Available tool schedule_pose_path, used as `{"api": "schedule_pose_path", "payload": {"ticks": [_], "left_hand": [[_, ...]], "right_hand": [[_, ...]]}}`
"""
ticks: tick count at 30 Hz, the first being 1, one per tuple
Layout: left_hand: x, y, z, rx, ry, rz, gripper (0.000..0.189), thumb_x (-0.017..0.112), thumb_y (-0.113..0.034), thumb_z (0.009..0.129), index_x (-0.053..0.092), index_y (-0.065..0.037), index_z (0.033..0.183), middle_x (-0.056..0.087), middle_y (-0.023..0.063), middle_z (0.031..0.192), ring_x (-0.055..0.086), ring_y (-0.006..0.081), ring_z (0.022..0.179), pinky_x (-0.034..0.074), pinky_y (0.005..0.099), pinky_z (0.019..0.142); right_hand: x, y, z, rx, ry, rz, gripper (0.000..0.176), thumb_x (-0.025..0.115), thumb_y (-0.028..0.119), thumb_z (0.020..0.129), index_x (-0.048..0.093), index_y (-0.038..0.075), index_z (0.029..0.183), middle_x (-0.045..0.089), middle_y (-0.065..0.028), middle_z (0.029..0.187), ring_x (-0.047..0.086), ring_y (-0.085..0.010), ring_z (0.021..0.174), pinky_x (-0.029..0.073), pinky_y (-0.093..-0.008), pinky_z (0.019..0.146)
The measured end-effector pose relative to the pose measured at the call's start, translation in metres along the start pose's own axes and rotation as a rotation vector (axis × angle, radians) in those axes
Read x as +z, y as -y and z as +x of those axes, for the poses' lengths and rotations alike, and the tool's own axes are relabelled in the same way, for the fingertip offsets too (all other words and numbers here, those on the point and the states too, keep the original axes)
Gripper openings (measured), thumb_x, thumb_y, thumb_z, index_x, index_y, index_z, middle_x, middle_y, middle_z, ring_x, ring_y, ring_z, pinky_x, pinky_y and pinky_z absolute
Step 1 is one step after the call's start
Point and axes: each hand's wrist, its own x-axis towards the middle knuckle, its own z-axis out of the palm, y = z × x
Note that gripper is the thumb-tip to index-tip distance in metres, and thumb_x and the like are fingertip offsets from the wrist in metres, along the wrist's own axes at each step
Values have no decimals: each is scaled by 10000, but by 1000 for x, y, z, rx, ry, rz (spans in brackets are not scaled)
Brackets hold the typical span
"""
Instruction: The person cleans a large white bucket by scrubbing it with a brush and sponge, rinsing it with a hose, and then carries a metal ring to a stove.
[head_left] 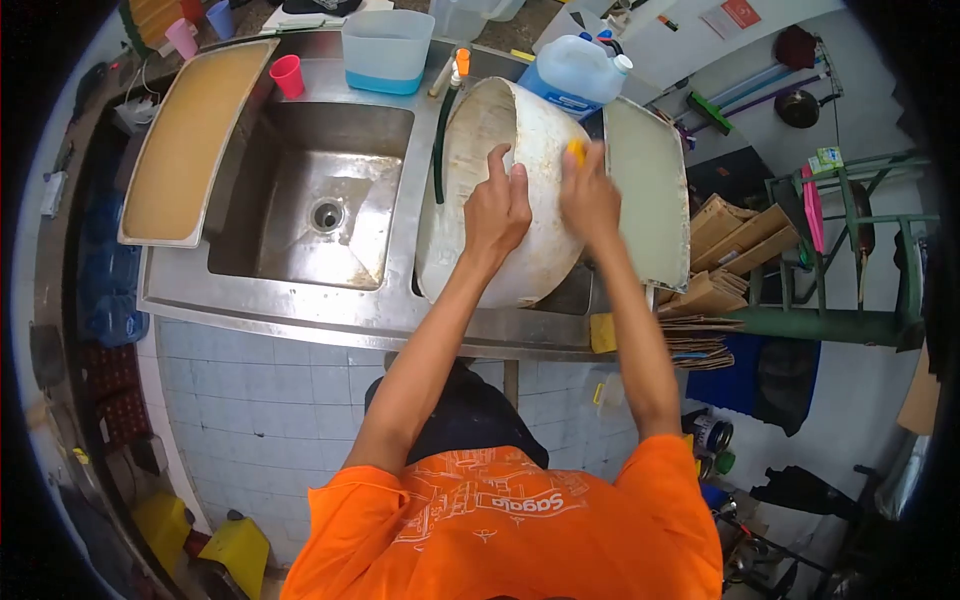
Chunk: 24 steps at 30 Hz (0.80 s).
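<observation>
A large white tub [548, 240], stained and scuffed, lies on its side over the right part of the steel sink, its mouth facing left. My left hand [495, 218] grips its rim, thumb on the outer wall, the other fingers partly hidden toward the inside. Against the tub's outer wall, my right hand [592, 200] is smeared by motion and closed around a yellow sponge [576, 151], of which only a part shows. A black hose on an orange-handled tap [461, 62] hangs at the tub's left side.
The left basin [330, 255] has a drain. Shallow trays stand at left [190, 150] and right [648, 190]. Behind are a red cup [288, 77], a container with blue liquid [385, 55] and a jug [575, 75]. A yellow block [602, 333] sits at the front edge.
</observation>
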Motion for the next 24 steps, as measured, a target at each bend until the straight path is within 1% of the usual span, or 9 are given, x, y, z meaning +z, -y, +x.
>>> {"api": "schedule_pose_path", "payload": {"ticks": [4,8,10,12,14,16,18,21,24], "left_hand": [[-1,-3,2,-81,16,-108,429,310,-323,1014,429,-42,1316,607,288,691,589,507,719,397,555,662],[-3,-6,-2,-90,33,-76,427,306,-338,1015,455,-49,1292,609,292,715,585,513,734,396,552,673],[-2,-4,4,-89,26,-77,423,308,-340,1014,467,-52,1281,610,292,722,585,514,735,399,552,678],[3,5,5,-28,-1,-101,377,352,-296,1010,469,-42,1262,610,290,673,604,493,676,430,562,622],[0,0,6,-36,9,-119,374,346,-299,1012,478,-45,1252,609,286,677,602,493,681,422,560,623],[-4,-3,0,-55,10,-133,373,340,-303,1014,488,-47,1242,608,283,680,600,492,685,414,557,623],[-4,-5,2,-79,24,-127,380,325,-310,1018,492,-51,1240,603,276,678,593,493,691,405,553,627],[1,2,6,-32,-39,-167,388,322,-316,1017,489,-56,1252,602,275,675,590,499,694,404,556,637],[-3,-3,2,-60,6,-120,388,325,-319,1015,486,-68,1264,593,266,658,583,495,677,398,555,638]], "right_hand": [[3,-2,-15,20,-65,-46,373,348,387,1012,368,41,1149,651,-272,970,627,-497,812,483,-593,673],[-4,-25,66,105,52,-23,375,343,372,1014,377,18,1133,646,-286,931,628,-490,839,481,-597,689],[0,0,36,103,92,10,387,332,364,1016,368,6,1160,645,-285,927,627,-487,857,488,-583,706],[6,27,-12,-135,-110,-30,417,301,364,1024,355,-6,1207,647,-286,932,626,-484,870,500,-561,718],[1,19,-3,-117,-62,-51,444,310,369,1022,329,-9,1256,641,-293,983,624,-493,884,509,-548,722],[-8,-16,53,251,186,-60,447,344,370,1012,318,2,1265,625,-301,1050,618,-510,889,501,-563,737],[-13,-23,53,245,222,-16,451,348,370,1009,300,4,1269,625,-307,1040,616,-516,888,487,-579,760],[0,7,8,-104,-16,-97,393,296,370,1020,321,15,1187,639,-321,929,616,-519,857,478,-591,738],[-4,-41,57,218,202,-40,407,340,374,1008,327,24,1215,623,-317,1020,613,-524,851,482,-586,739]]}}
